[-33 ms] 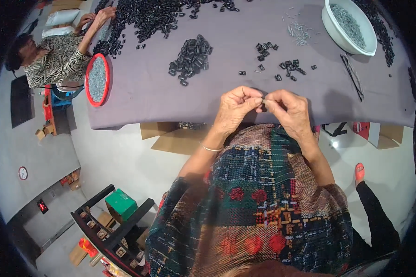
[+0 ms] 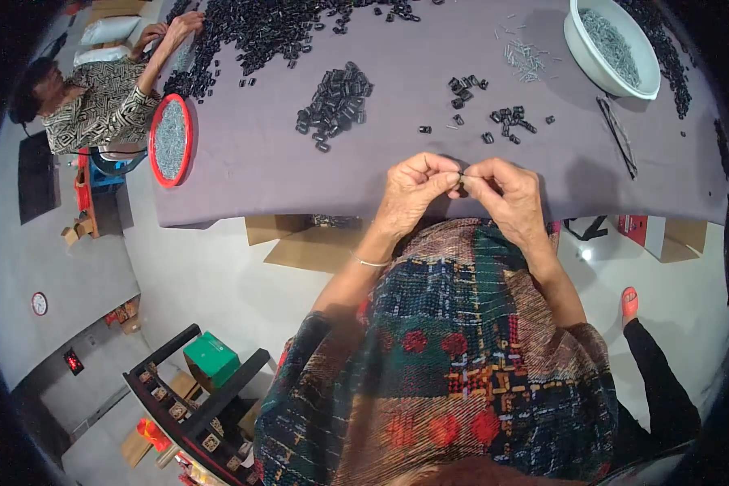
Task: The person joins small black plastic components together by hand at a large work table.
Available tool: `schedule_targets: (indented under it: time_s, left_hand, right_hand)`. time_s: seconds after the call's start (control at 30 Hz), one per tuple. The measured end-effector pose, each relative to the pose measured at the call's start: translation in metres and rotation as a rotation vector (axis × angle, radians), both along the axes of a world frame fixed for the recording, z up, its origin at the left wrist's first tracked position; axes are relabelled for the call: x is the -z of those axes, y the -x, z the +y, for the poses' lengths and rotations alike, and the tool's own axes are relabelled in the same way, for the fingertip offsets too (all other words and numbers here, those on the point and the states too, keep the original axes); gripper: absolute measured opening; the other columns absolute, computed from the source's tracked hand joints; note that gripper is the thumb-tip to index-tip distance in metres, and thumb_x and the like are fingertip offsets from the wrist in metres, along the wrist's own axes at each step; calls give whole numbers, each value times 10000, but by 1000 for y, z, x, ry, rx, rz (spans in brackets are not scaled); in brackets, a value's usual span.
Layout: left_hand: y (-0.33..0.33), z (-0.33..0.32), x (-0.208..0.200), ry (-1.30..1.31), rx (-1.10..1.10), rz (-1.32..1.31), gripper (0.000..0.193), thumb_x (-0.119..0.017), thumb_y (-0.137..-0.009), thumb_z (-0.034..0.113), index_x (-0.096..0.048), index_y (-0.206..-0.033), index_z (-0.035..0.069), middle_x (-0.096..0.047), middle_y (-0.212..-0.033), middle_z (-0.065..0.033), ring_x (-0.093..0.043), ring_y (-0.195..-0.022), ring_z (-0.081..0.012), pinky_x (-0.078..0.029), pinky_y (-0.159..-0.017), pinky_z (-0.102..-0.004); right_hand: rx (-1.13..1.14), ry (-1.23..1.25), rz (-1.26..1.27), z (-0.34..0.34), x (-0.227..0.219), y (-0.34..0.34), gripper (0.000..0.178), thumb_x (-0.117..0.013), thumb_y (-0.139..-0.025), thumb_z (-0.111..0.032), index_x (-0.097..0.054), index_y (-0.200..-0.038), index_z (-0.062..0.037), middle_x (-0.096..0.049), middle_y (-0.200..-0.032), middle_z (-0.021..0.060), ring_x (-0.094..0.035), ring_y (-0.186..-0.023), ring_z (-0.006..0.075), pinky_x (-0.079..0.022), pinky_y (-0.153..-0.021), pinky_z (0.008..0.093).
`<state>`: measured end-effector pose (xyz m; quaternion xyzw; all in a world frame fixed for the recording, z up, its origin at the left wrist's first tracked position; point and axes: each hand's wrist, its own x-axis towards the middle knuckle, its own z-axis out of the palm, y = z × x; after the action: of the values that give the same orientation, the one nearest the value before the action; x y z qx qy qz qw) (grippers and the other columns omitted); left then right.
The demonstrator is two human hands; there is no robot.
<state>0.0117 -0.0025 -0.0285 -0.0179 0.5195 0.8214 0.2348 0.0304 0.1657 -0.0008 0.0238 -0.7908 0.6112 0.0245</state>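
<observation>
My left hand (image 2: 417, 191) and my right hand (image 2: 506, 194) meet above the table's near edge, fingertips almost touching. Between them is a small dark piece (image 2: 461, 173), mostly covered by the fingers. The left thumb and forefinger pinch it; the right ones pinch at its other side, and what they hold is too small to make out. Beyond the hands lie loose small black plastic parts (image 2: 506, 120) and a second small cluster of them (image 2: 464, 87). To the left is a larger heap of the same black parts (image 2: 332, 105).
A white basin (image 2: 573, 40) of thin metal pins stands at the far right, near scattered pins (image 2: 526, 61) and dark thin tweezers-like tool (image 2: 618, 138). At left are a red-rimmed basket (image 2: 189, 138) of pins and a co-worker (image 2: 101, 101) handling parts beside a big black pile (image 2: 255, 32).
</observation>
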Motion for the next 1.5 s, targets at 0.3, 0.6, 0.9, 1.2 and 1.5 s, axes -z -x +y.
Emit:
schedule_targets:
  time_s: [0.3,0.6,0.9,1.2,1.5]
  left_hand:
    - [2,0,-1,-14,11,15,90,-614,-866,40,-598,-935,-15,-641,-834,-76,-602,-712,-111,-514,-679,-230]
    - [3,-4,8,-306,-29,-73,76,-589,-875,22,-584,-948,1,-629,-900,-81,-612,-755,-131,-527,-707,-251]
    - [7,-12,11,-507,-44,-145,84,-587,-876,29,-588,-959,19,-626,-929,-85,-607,-814,-147,-539,-712,-283]
    - [7,-16,14,-585,7,-113,78,-590,-867,16,-586,-944,20,-615,-935,-124,-605,-816,-160,-549,-708,-291]
    - [8,-14,15,-598,24,-110,77,-596,-861,11,-587,-937,18,-601,-897,-109,-604,-818,-165,-546,-706,-283]
  right_hand:
    - [-19,196,-173,-3,-11,5,49,-655,-813,-17,-611,-824,-1,-568,-657,-38,-470,-592,3,-368,-501,162]
    - [-99,174,-199,-8,-14,11,50,-653,-813,-16,-607,-828,-1,-581,-718,-17,-487,-613,26,-397,-524,191]
    - [5,-557,364,0,1,60,146,-591,-800,23,-622,-940,-6,-568,-788,121,-560,-661,250,-443,-600,314]
    - [-56,-588,405,15,-2,80,183,-598,-776,6,-612,-956,-25,-539,-771,110,-540,-710,275,-439,-636,371]
    - [-203,-910,572,10,5,98,190,-621,-740,-32,-628,-926,-71,-541,-815,61,-534,-777,272,-427,-702,382]
